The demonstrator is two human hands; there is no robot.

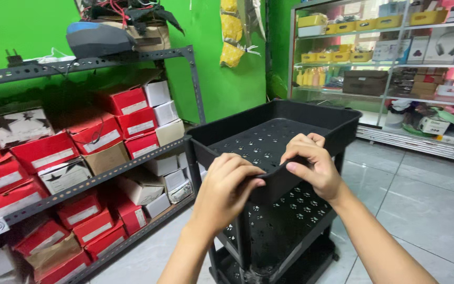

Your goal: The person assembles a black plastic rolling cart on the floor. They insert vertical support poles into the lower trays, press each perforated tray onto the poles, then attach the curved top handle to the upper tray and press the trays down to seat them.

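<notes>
I see my left hand [226,185] and right hand [311,163] both pinching the near rim of the top tray [337,122] on the black cart [290,242].

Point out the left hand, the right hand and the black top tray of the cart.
left hand [227,184], head view, on the knuckles.
right hand [311,163], head view, on the back of the hand.
top tray [311,111], head view, on its far rim.

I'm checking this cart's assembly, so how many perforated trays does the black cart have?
3. The top tray, whose near rim both the left hand and right hand grip; the middle tray below it; the bottom tray near the floor, partly hidden.
</notes>
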